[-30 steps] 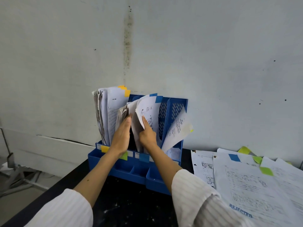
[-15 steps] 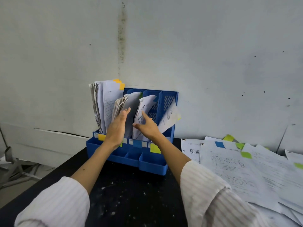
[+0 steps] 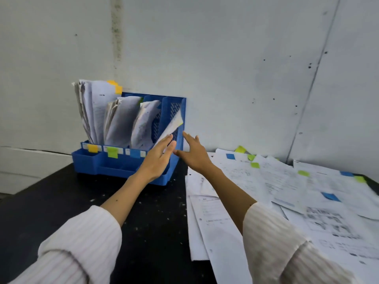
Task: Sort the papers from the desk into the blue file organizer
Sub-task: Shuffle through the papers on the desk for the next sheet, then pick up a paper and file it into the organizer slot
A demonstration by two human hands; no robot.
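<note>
- The blue file organizer stands left of centre on the black desk, against the grey wall.
- Its slots hold upright sheets: a tall stack at the far left with an orange tab, then two shorter bundles, then one curled sheet leaning out at the right end.
- Orange, green and blue labels line its front rail.
- The left hand, mid-frame, has straight fingers and grips nothing, just before the organizer's right end.
- The right hand, just beside it, is spread, also gripping nothing.
- Loose papers with green and blue tabs cover the desk at right.
</note>
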